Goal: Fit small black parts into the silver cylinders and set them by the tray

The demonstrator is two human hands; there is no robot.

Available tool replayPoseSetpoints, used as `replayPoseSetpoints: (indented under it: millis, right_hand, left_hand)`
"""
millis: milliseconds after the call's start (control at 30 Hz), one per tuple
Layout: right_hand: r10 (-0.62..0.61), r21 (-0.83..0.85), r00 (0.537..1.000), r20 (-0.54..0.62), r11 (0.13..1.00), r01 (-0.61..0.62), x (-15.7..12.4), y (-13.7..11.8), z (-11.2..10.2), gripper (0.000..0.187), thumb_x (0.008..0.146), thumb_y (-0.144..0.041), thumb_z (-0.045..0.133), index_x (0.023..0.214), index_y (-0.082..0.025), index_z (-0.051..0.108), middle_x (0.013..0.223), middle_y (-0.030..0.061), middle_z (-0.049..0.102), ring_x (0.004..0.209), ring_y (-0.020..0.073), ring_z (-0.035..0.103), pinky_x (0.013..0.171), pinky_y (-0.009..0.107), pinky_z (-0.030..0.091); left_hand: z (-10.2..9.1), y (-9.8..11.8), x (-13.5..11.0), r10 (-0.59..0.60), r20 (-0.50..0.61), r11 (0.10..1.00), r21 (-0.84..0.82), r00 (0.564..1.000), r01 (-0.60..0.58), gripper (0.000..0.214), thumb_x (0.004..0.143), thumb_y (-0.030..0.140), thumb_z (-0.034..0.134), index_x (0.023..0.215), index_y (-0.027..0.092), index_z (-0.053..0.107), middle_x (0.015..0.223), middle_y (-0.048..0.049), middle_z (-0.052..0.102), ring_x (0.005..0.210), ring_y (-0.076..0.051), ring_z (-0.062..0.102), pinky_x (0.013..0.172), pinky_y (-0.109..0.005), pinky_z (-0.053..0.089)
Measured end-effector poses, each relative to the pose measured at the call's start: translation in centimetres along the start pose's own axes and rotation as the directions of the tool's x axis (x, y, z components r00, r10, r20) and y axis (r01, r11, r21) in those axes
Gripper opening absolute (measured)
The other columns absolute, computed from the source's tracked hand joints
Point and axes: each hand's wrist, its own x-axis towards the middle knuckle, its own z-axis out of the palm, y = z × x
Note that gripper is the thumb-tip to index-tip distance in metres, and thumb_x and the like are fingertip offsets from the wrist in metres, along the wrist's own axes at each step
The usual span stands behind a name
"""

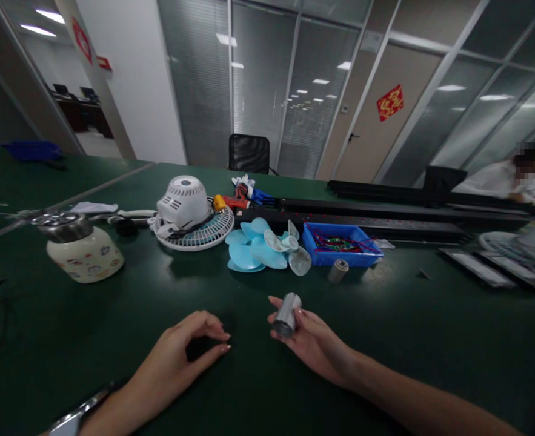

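My right hand (pixel 315 348) is closed around a short silver metal cylinder (pixel 287 315), held tilted above the green table. To its left, my left hand (pixel 189 348) rests near the table with thumb and fingers apart and nothing between them. A second small metal cylinder (pixel 338 271) stands on the table beyond my right hand, close to the blue tray (pixel 346 258). Left of that tray lie light-blue fan blades (pixel 251 245) and a set of clear, whitish blades (pixel 289 243).
A white fan motor housing (pixel 183 201) sits on a round grille (pixel 219 230). Farther left stands a cream pot (pixel 85 257) with a metal top. Long black rails (pixel 358 221) lie across the back. At far right, a person (pixel 498 180) sits beyond another grille (pixel 506 242).
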Motion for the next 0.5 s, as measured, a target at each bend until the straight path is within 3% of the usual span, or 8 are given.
replayPoseSetpoints:
  millis: [233, 500]
  right_hand:
    - [0.037, 0.084, 0.999, -0.027, 0.996, -0.035, 0.49, 0.02, -0.53, 0.039, 0.082, -0.043, 0.068, 0.114, -0.02, 0.066, 0.106, 0.0065, 0.069, 0.099, 0.0156, 0.065, 0.106, 0.033, 0.041]
    - [0.121, 0.215, 0.991, -0.062, 0.971, -0.105, 0.82, -0.59, 0.08, 0.036, 0.093, -0.035, 0.055, 0.119, -0.012, 0.061, 0.098, 0.0067, 0.072, 0.083, 0.0133, 0.067, 0.091, 0.029, 0.046]
  left_hand:
    - [0.22, 0.18, 0.32, 0.026, -0.009, 1.0, 0.004, 1.0, -0.026, 0.013, 0.085, 0.036, 0.064, 0.094, 0.027, 0.062, 0.092, 0.0009, 0.075, 0.087, -0.019, 0.073, 0.079, -0.029, 0.06]
    - [0.15, 0.89, 0.38, 0.023, 0.015, 0.999, -0.041, 1.0, -0.023, 0.015, 0.086, 0.033, 0.064, 0.096, 0.023, 0.058, 0.094, -0.0001, 0.075, 0.091, -0.019, 0.072, 0.083, -0.031, 0.057]
